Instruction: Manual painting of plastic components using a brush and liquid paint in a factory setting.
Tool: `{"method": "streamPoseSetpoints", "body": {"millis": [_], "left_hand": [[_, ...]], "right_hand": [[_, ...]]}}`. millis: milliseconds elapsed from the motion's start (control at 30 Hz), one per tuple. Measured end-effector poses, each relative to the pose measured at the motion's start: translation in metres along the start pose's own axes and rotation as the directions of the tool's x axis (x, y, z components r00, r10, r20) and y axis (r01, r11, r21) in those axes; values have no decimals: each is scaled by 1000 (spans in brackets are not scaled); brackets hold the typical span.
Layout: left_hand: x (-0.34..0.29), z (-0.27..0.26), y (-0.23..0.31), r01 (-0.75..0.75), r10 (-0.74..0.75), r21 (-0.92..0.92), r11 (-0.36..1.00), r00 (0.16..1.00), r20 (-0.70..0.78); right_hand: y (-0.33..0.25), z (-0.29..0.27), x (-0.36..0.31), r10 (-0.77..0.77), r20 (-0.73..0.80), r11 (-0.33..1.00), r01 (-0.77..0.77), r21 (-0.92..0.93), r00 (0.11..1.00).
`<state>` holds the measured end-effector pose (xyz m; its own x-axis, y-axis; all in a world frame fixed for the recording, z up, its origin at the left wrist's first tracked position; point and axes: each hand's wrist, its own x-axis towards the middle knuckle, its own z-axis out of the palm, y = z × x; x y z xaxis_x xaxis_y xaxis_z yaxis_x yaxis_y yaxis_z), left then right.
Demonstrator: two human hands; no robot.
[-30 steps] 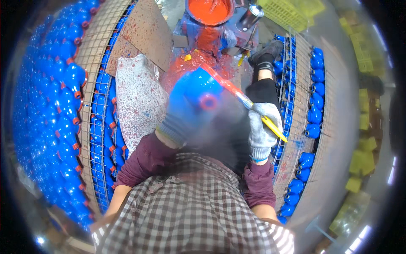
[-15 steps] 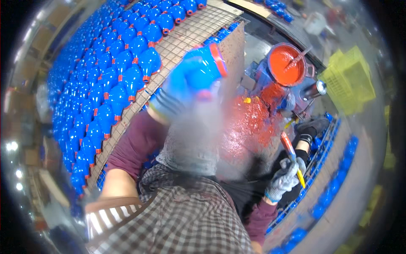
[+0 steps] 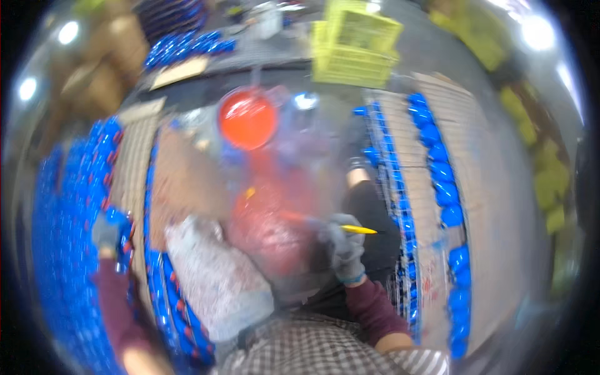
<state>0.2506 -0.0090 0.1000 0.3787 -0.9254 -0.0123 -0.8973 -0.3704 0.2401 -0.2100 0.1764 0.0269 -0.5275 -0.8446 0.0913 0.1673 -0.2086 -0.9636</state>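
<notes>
My left hand (image 3: 107,236), in a grey glove, reaches out among rows of glossy blue bulb-shaped pieces (image 3: 75,187) with red ends at the far left. Motion smears its fingers and the blue next to them, so whether it grips a piece is unclear. In front of my lap, my gloved right hand (image 3: 345,250) is closed around a paintbrush (image 3: 359,229). Its yellow handle end points right, and its blurred red end lies over a red-smeared surface (image 3: 275,219). Beyond that stands a round tub of red paint (image 3: 248,120).
A paint-stained cloth (image 3: 215,281) covers my left leg beside a brown board (image 3: 181,169). Behind the tub are a metal can (image 3: 305,103) and stacked yellow crates (image 3: 353,50). More blue pieces (image 3: 445,192) line cardboard on the right, past a wire rack (image 3: 400,187).
My left hand has swung from above my lap, where it held a blue piece with a red rim, out to the left rows. My view has turned right; the brush stays in my right hand.
</notes>
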Motion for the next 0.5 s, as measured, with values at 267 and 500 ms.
{"method": "streamPoseSetpoints", "body": {"millis": [267,500], "left_hand": [[5,30,13,-50,96,215,975,974,-206],[-39,39,50,-650,614,13,760,710,-344]], "right_hand": [[-6,-62,33,-32,-2,965,31,261,999],[-25,-76,39,92,-176,895,-4,447,980]]}}
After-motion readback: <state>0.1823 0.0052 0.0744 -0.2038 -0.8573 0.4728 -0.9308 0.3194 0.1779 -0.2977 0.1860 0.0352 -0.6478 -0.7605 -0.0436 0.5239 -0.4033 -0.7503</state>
